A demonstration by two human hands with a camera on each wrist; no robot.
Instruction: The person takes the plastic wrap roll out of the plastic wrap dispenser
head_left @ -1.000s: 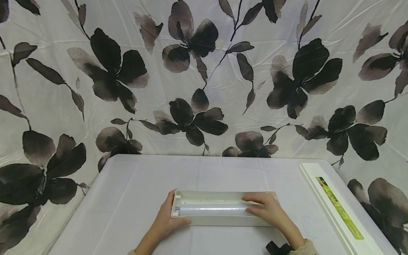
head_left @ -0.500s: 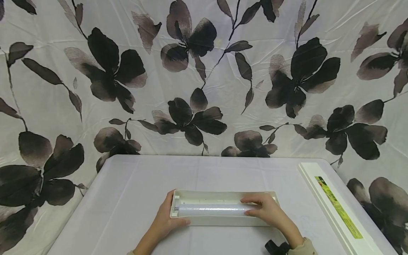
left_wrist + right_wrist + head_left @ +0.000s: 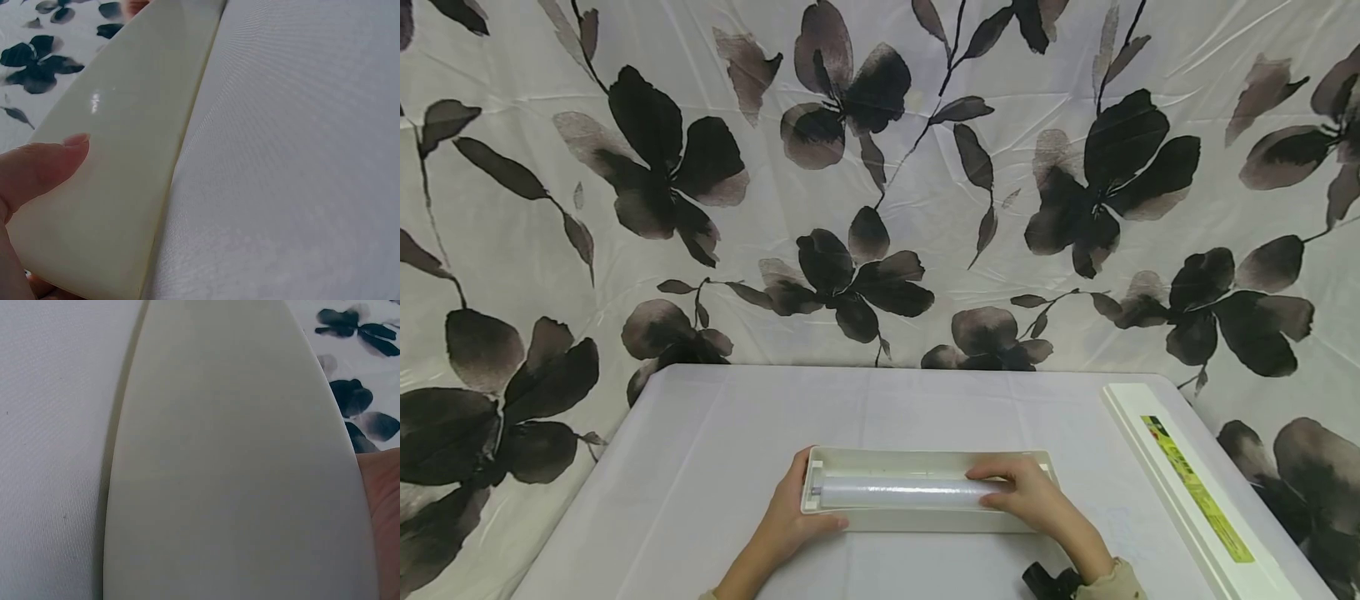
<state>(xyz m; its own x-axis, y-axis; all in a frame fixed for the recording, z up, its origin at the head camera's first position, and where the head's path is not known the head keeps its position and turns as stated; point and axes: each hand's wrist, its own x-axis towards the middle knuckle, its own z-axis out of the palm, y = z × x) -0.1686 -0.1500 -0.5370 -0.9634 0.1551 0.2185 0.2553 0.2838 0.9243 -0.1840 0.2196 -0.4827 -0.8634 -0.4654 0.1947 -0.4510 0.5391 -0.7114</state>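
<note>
A long off-white plastic dispenser box [image 3: 925, 521] stands uncovered on the table, its open side up. Inside lies a shiny, translucent roll of cling film [image 3: 895, 492]. My left hand [image 3: 793, 500] grips the box's left end, thumb flat on the front wall and fingers round the far side. In the left wrist view, that thumb [image 3: 47, 165] presses the smooth wall. Over the right end, my right hand [image 3: 1037, 496] reaches into the box, with fingers and thumb curled about the roll. The roll's right end is hidden under this hand. The right wrist view shows mostly the box's front wall [image 3: 237, 462].
A long white lid [image 3: 1157, 467] with a yellow-green label lies along the table's right side. A black wrist-worn device [image 3: 1051, 582] sits at my right cuff. A white cloth covers the table [image 3: 700, 450]; behind hangs a flower-print curtain [image 3: 925, 200].
The cling film roll sits slightly higher in the box, and its bright sheen has shifted. The right thumb has moved very slightly. My left hand and the box stay in place.
</note>
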